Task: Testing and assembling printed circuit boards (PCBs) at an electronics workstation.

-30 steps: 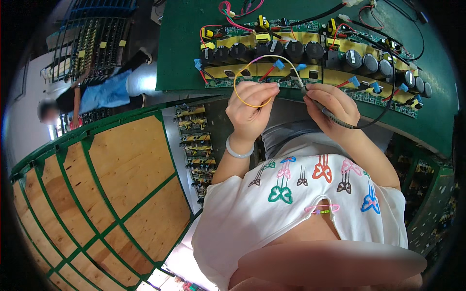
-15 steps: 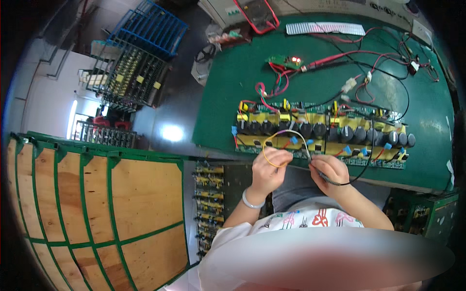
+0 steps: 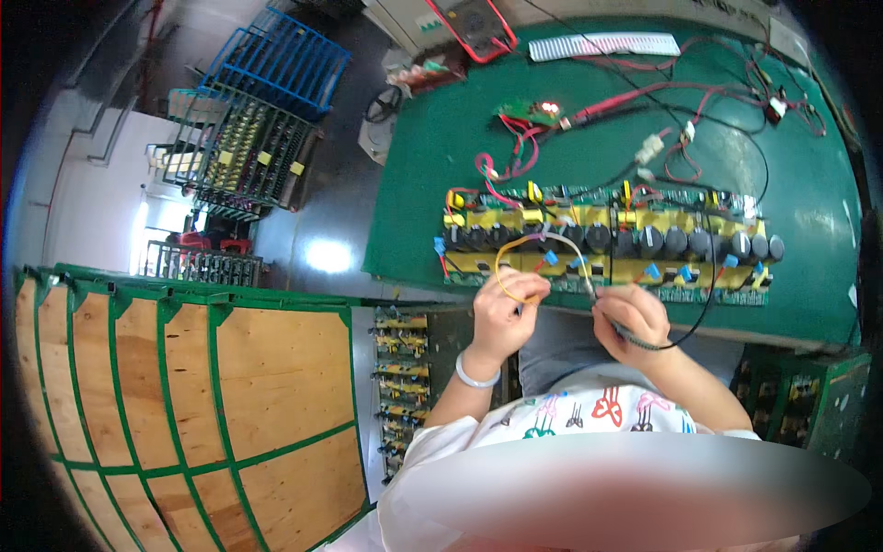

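At the front edge of the bench, my left hand [image 3: 504,317] is closed, pinching a thin yellow wire [image 3: 499,268]. The wire arcs up over the near circuit board [image 3: 602,270] and turns purple and white. Its white end [image 3: 579,250] comes down to the fingertips of my right hand [image 3: 635,317]. Closed in that hand is a slim test probe with a ribbed grey sleeve [image 3: 636,341]; its black cable [image 3: 701,324] runs off to the right. Whether the white end touches the probe's tip is too small to tell. Behind my hands, the long board carries a row of black capacitors [image 3: 651,242].
On the green bench [image 3: 432,138] lie a small board with a lit red display [image 3: 543,112], red and black leads, white connectors [image 3: 649,147] and a pale strip [image 3: 602,46]. A red-framed meter [image 3: 474,32] stands at the back. Wooden-panelled green racks [image 3: 285,377] stand left.
The view has shifted slightly, moving the bench things a little left. Both hands keep their hold on the wire and probe; the wire's loop is almost the same.
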Motion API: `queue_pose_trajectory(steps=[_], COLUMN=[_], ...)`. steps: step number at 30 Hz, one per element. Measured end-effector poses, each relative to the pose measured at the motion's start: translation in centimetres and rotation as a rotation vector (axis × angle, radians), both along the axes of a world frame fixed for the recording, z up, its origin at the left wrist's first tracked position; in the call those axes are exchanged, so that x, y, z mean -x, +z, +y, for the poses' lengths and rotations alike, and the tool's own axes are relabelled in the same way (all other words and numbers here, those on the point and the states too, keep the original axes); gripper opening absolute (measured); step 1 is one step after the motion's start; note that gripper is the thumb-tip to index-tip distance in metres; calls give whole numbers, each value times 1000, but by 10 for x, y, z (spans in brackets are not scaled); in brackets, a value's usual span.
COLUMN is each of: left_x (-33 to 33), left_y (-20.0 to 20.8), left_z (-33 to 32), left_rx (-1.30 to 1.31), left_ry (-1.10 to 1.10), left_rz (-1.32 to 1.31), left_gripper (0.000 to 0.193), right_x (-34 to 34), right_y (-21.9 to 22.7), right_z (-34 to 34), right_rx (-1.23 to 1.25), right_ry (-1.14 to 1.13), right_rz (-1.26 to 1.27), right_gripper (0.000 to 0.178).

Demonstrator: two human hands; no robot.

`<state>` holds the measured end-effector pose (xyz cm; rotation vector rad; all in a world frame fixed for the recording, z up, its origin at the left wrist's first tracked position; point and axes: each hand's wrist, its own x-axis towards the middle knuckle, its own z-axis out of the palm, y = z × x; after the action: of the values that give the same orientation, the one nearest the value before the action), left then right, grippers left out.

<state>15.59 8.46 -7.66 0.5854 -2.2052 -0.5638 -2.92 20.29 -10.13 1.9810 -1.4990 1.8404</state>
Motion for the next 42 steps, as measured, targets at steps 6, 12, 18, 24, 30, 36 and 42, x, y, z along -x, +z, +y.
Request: queue_pose_trajectory(steps=[6,12,18,24,30,36,42], left_x=[0,1,4,4,2,6,6], left_y=[-6,-8,-6,-6,-6,4,7], left_z=[-4,-4,-7,-7,-6,-4,-5], left_rx=[15,30,34,25,15,60,38], left_ry=[-18,-37,-44,-38,-12,4,-33], left_rz=[7,12,1,-2,-42,-97,-106], left_gripper=[19,21,22,22,20,20,19], right_x=[8,7,7,8,9,6,6], right_y=[-8,-13,-13,-16,-16,-12,-6], right_z=[6,5,1,3,4,5,5], right_rx=[-77,-91,-54,-67,-64,-55,-158], right_ry=[-133,-139,-175,-161,-116,-154,-108], right_rz=[-24,-60,-13,-16,0,-23,-56], right_gripper=[28,26,30,32,36,36,32])
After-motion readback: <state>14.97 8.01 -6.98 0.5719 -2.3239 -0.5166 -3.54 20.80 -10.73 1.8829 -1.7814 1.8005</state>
